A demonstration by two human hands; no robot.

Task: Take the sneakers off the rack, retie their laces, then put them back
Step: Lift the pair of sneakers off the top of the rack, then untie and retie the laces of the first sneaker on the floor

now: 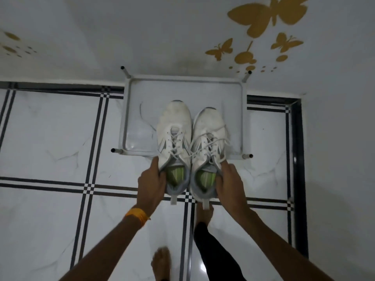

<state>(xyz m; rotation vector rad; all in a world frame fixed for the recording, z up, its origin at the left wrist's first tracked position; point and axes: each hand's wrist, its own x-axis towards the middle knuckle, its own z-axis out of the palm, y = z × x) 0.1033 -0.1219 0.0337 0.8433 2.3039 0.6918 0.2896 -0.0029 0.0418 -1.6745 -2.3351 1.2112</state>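
Observation:
Two white sneakers with green insoles are held side by side over the front edge of the white rack [129, 118]. My left hand [151, 183] grips the collar of the left sneaker [174, 136] with the thumb inside. Around the collar of the right sneaker [210, 138] closes my right hand [231, 183]. Their toes point toward the wall and hang above the rack's top shelf. The laces lie loose across both tongues. Whether the soles touch the shelf I cannot tell.
The rack stands against a white wall with gold butterfly stickers [265, 15]. Its four post ends stick out at the corners. My bare feet [162, 264] stand on a white tiled floor with black lines. A black border strip [298, 159] runs on the right.

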